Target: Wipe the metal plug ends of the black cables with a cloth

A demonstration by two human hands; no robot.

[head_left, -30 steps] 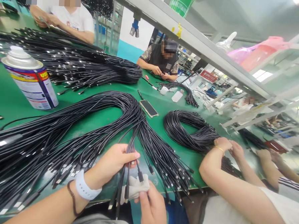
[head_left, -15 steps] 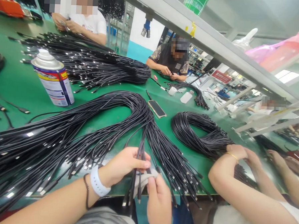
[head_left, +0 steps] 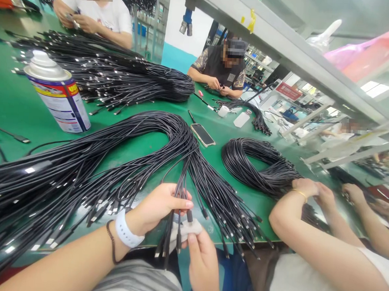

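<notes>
- Black, thin, round cables [head_left: 181,184] are grasped between the thumb and fingers of our left hand [head_left: 160,204], above the near edge of the green, smooth table [head_left: 208,160].
- Their long axis runs roughly up and down our view, plug ends pointing down towards our lap, upper lengths leading to the large arched black bundle [head_left: 178,131].
- Our right hand [head_left: 204,261] pinches a crumpled, whitish cloth [head_left: 193,227] just below our left, against the plugs.
- We cannot make out the plug tip at the cloth, and the cables partly hide our left fingertips.
- The arched bundle is cut off at the left border; our right forearm leaves at the bottom.
- Beyond it, we see a white-and-blue, cylindrical spray can [head_left: 58,95] standing upright.
</notes>
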